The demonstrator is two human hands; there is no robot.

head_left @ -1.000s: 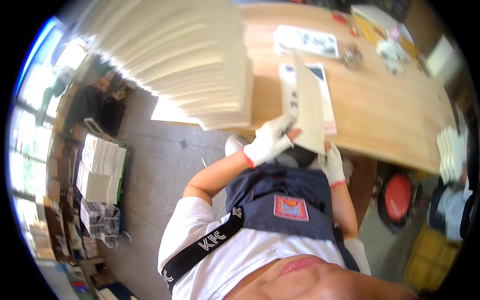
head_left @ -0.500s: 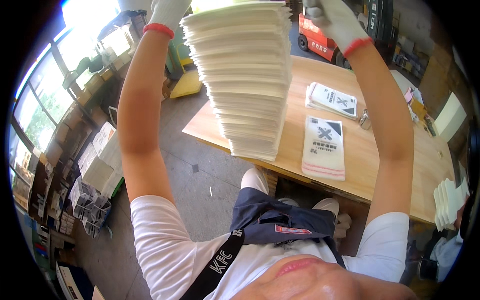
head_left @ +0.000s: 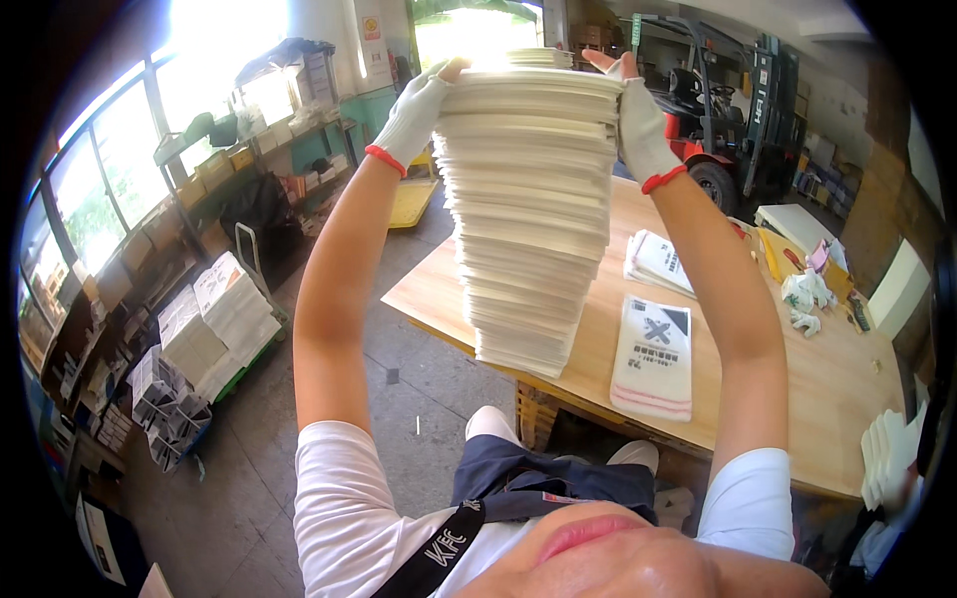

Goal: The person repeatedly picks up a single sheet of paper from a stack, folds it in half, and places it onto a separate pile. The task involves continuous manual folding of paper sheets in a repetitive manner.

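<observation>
A tall stack of white paper rises from the near left corner of the wooden table, its layers slightly uneven. My left hand, in a white glove with a red cuff and bare fingertips, lies stretched along the stack's upper left side, fingertips over the top edge. On the opposite side, my right hand, gloved alike, rests against the upper right edge with fingers apart. Both palms are hidden. To the right of the stack lie a pile of printed white sheets with red lines and another printed pile.
A red forklift stands beyond the table. At left, a hand cart carries white paper bundles. A yellow platform is on the floor behind the table. White gloves and small items lie at the table's far right.
My right hand has come down and left from the air to the stack's side. My left hand has shifted onto its upper left edge. The view has tilted up, showing more of the room.
</observation>
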